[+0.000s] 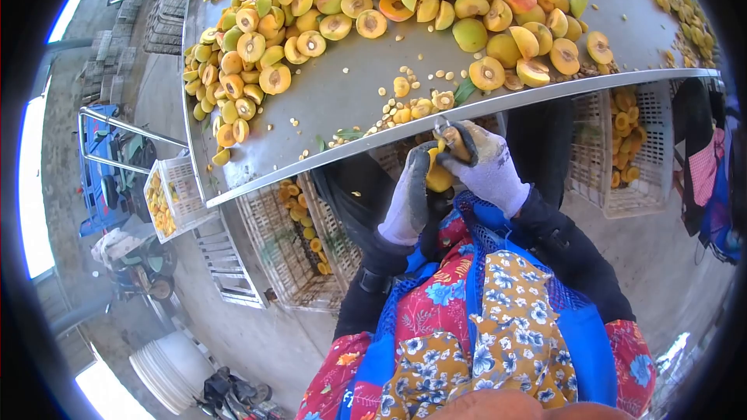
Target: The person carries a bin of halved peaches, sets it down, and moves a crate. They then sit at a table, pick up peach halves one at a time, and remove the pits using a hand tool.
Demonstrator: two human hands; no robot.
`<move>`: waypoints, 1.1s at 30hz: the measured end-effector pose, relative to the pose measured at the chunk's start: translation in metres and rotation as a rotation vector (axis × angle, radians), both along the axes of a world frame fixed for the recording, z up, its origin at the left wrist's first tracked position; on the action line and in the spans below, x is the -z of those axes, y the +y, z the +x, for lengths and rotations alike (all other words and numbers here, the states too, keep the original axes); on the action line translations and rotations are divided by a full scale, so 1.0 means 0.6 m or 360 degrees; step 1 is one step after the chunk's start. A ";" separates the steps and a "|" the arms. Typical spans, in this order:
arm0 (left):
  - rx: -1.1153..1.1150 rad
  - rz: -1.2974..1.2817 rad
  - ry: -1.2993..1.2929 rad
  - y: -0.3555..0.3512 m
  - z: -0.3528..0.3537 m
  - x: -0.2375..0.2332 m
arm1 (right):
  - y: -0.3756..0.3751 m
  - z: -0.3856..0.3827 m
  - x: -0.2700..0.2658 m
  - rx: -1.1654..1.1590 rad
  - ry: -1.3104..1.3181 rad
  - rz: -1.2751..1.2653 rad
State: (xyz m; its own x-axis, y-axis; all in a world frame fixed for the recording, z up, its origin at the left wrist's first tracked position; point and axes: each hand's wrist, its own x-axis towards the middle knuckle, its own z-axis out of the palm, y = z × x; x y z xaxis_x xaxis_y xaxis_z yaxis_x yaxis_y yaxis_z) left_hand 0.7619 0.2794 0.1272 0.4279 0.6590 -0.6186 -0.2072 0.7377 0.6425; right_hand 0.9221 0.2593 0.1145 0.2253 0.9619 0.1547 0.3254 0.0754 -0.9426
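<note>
My left hand [407, 197], in a white and dark glove, is closed around a yellow apricot [440, 176] just below the metal table's front edge. Beside it, my right hand [492, 165], gloved the same way, is wrapped round a small metal tool [442, 124] that touches the top of the fruit. The tool's exact shape is partly hidden by the fingers. On the metal table [342, 93] in front lie many halved apricots [334, 26], cut faces showing pits. Loose pits and scraps [405, 111] are scattered near the edge, with a green leaf [464, 92].
Below the table stand a plastic crate [268, 243] with apricot halves at the left and another crate [589, 159] at the right. A white basket of fruit [185, 194] is further left. Part of a co-worker [720, 187] shows at the far right.
</note>
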 end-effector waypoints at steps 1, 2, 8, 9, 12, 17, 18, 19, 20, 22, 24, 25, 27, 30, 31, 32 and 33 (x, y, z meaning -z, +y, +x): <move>0.0004 0.0028 0.0042 0.002 -0.011 -0.006 | 0.004 0.002 0.001 0.0069 -0.0021 -0.0061; 0.0009 0.0055 0.0083 0.005 -0.024 -0.013 | 0.007 0.010 0.003 0.0139 -0.0044 -0.0123; 0.0079 0.0987 0.1828 -0.026 -0.228 -0.074 | -0.027 0.047 0.008 0.0005 -0.0188 -0.0230; 0.0099 0.0942 0.2485 -0.029 -0.248 -0.085 | -0.034 0.050 0.006 0.0030 -0.0127 -0.0274; 0.0349 0.1436 0.3524 -0.015 -0.258 -0.074 | -0.053 0.057 -0.003 0.0096 0.0012 -0.0349; 0.0511 0.2129 0.2020 0.120 0.048 -0.096 | -0.081 0.080 -0.014 0.0134 0.0060 -0.0472; 0.0577 0.2235 0.1851 0.146 0.102 -0.068 | -0.087 0.085 -0.020 0.0165 0.0047 -0.0473; 0.0713 0.2281 0.1843 0.166 0.151 -0.035 | -0.094 0.091 -0.024 0.0184 0.0001 -0.0436; 0.0848 0.2327 0.1838 0.183 0.185 -0.008 | -0.100 0.097 -0.028 0.0201 -0.0043 -0.0397; 0.1085 0.2056 0.1451 0.208 0.211 0.022 | -0.108 0.104 -0.037 0.0229 -0.0095 -0.0371; 0.1173 0.1833 0.1175 0.215 0.214 0.037 | -0.111 0.112 -0.051 0.0259 -0.0110 -0.0393; 0.0991 0.1731 0.1054 0.207 0.205 0.029 | -0.109 0.114 -0.057 0.0255 -0.0155 -0.0365; 0.0629 0.1511 0.0829 0.179 0.168 0.010 | -0.101 0.111 -0.066 0.0233 -0.0235 -0.0310; 0.0398 0.0929 0.0247 0.138 0.115 -0.037 | -0.077 0.092 -0.090 0.0074 -0.0377 -0.0230; 0.0352 0.0738 0.0083 0.127 0.097 -0.055 | -0.069 0.084 -0.095 0.0013 -0.0417 -0.0197; 0.0503 0.1057 0.0169 0.118 0.076 -0.047 | -0.061 0.074 -0.100 -0.0045 -0.0458 -0.0161; 0.0376 0.0905 0.0112 0.106 0.064 -0.034 | -0.057 0.067 -0.102 -0.0100 -0.0499 -0.0128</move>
State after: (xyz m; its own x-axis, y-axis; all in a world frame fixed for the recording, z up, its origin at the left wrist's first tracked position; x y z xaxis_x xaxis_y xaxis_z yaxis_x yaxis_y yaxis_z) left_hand 0.8002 0.3428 0.1475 0.5736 0.7861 -0.2303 -0.0231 0.2966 0.9547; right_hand 0.9622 0.2253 0.1755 0.1186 0.9844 0.1302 0.5979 0.0339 -0.8009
